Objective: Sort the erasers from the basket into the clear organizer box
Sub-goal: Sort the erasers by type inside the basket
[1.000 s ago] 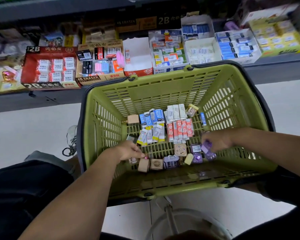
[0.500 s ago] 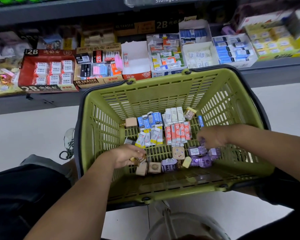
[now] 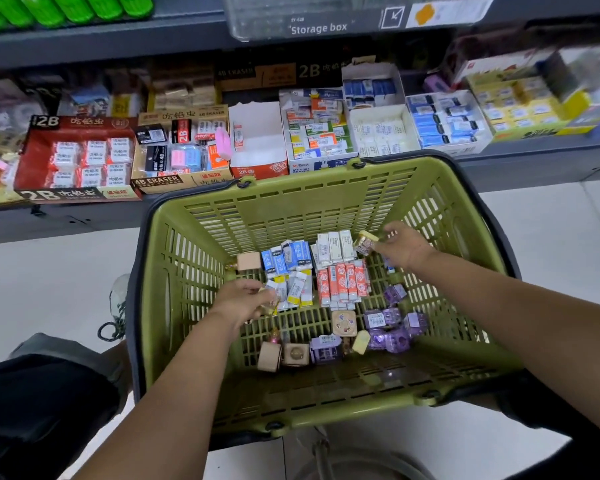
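Observation:
A green basket (image 3: 329, 400) sits in front of me with several erasers on its floor: blue-sleeved ones (image 3: 286, 256), white ones (image 3: 333, 245), red ones (image 3: 342, 282), purple packs (image 3: 387, 327) and tan cube erasers (image 3: 269, 356). My left hand (image 3: 239, 301) is inside the basket at the left and pinches a small gold-wrapped eraser (image 3: 269, 308). Further back on the right, the fingertips of my right hand (image 3: 404, 247) pinch a yellow-topped gold eraser (image 3: 365, 242). A clear box labelled "Storage box" (image 3: 312, 15) stands on the upper shelf.
Behind the basket a low shelf (image 3: 534, 161) holds open display cartons of erasers, among them a red 2B carton (image 3: 77, 161) and a nearly empty white carton (image 3: 257, 140). White floor lies on both sides. My dark-trousered knee (image 3: 42, 410) is at lower left.
My right hand left the purple packs at the near right and moved back to the yellow-topped eraser. My left hand rose from the tan cubes with a small gold eraser. The view tilted up.

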`<state>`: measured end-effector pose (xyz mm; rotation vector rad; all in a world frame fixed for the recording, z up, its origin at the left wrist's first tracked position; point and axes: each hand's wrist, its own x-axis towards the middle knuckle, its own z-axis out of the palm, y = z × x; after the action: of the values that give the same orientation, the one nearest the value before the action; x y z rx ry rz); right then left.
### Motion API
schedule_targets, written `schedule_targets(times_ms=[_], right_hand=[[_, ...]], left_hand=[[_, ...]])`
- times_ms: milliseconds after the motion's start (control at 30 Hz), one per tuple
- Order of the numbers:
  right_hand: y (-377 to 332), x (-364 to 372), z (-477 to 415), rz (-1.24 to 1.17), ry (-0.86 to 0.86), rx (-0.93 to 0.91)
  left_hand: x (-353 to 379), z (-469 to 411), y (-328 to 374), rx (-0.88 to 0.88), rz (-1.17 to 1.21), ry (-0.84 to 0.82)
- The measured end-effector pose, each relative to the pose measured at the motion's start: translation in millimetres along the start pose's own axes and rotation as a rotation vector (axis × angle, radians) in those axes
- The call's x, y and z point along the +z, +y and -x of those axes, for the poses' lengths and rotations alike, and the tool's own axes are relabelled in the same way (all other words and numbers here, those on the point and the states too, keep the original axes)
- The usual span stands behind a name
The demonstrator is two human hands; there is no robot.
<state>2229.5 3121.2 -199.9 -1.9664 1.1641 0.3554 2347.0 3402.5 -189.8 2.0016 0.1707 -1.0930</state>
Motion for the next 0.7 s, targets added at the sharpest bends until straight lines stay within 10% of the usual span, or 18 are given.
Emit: schedule_targets(times_ms=[433,700], right_hand=[[-17,23,-25,-0.616,-0.136,0.289],[-6,23,-22,-0.707,0.109,0.349]], left_hand=[[7,-4,-8,-0.021,0.129,0.172],[12,-8,-8,-0.04,0.166,0.16]])
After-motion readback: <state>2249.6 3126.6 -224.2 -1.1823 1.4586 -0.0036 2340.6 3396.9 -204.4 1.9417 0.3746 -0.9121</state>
